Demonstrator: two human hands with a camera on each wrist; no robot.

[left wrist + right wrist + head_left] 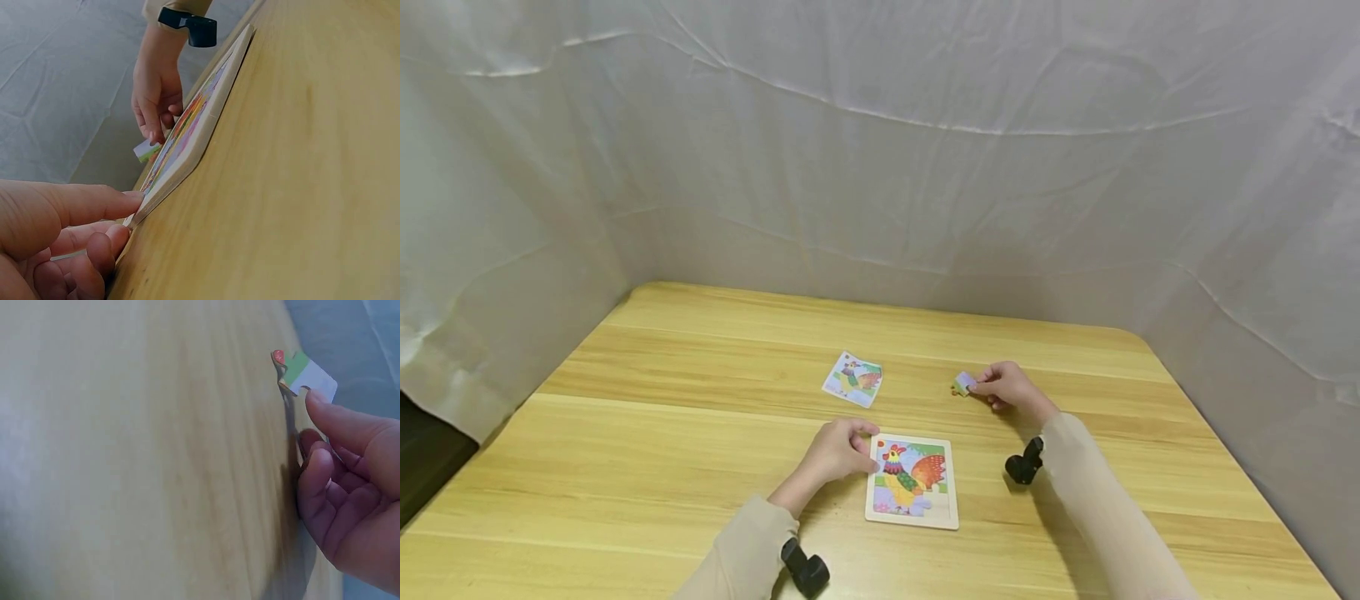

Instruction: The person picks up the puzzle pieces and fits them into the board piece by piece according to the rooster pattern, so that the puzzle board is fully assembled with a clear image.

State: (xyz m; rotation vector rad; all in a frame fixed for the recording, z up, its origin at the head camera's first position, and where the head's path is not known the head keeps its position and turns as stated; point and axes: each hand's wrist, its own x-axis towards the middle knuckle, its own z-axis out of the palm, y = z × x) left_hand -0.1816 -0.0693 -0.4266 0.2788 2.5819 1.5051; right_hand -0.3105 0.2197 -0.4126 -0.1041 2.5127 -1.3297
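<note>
A rooster jigsaw puzzle in a pale wooden tray [953, 492] lies on the table, with bare wood showing at its lower right. My left hand [835, 452] pinches the tray's upper left edge, thumb on top and fingers at the side, as the left wrist view also shows. Farther back and to the right, my right hand [1011, 389] pinches a puzzle piece [315, 381] between thumb and fingers. This piece is lilac and green with a small red tab. Whether it touches the table cannot be told.
Behind the tray, a paper card [854, 381] with the same rooster picture lies on the wooden table [662, 467]. Grey cloth [880, 183] hangs around the back and sides of the table. A black camera [1024, 463] sits on each wrist.
</note>
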